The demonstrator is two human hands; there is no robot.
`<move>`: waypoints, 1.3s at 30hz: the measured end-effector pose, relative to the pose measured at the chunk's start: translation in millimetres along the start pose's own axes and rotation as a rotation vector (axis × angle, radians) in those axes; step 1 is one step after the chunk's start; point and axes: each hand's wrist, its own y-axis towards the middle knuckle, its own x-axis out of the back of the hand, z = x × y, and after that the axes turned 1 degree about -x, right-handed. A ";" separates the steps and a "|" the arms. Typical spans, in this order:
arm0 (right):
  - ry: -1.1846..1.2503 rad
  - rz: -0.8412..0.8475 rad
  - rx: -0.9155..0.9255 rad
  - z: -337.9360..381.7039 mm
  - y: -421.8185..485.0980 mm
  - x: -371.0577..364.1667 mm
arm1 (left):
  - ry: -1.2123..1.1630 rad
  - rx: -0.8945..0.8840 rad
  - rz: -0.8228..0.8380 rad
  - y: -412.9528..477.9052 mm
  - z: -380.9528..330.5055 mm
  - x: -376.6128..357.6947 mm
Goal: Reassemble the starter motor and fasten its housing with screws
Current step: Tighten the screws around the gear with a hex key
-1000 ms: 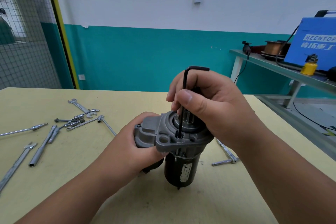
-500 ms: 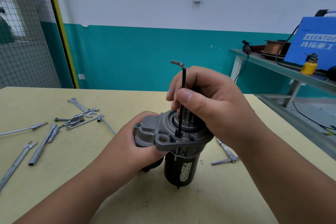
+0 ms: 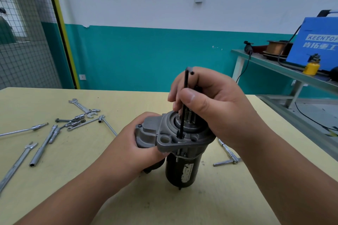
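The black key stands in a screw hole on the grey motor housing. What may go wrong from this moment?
1. The right hand pinches the black L-shaped hex key with fingertips only, upright in the grey cast-metal housing; tilted, it may slip out under load.
2. The motor stands on the end of its black cylindrical body on the pale yellow table, steadied only by the left hand; a hard turn might tip it.

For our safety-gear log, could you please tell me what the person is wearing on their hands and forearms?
Nothing shows on either. The left hand and right hand are bare: no gloves, rings or tape in view. The left forearm and right forearm are uncovered to the frame's edge, with no sleeve, cuff, watch or wristband.
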 end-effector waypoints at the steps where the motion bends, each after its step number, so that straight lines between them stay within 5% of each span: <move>1: 0.006 -0.001 0.003 -0.8 -0.1 0.3 | 0.003 -0.002 -0.001 -0.1 -0.5 0.0; 39: 0.024 0.022 -0.010 0.7 -1.0 0.7 | -0.006 0.007 0.010 0.5 3.2 2.1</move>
